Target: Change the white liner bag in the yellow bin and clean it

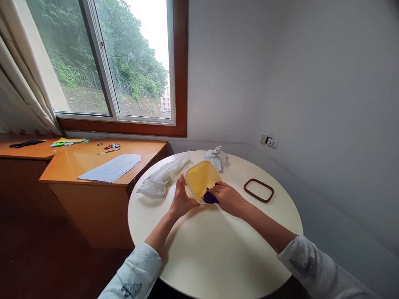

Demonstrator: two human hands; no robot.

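Observation:
Tilted toward me above the round table is a yellow plastic container [201,177] with a pale rim. My left hand [181,200] grips its left side, thumb along the lower edge. A dark purple cloth [210,197] is bunched in my right hand [227,197], pressed at the container's lower right inside edge. The fingertips of my right hand are partly hidden by the cloth. To the right on the table lies a brown rounded-rectangular ring [258,190], apart from both hands.
On the white round table [215,257] lie a clear plastic bag [162,178] at left and a knotted white bag [217,157] behind the container. A wooden desk [90,207] at left carries paper sheets [110,167], a pen [108,152] and small items. A wall socket [272,143] is at right.

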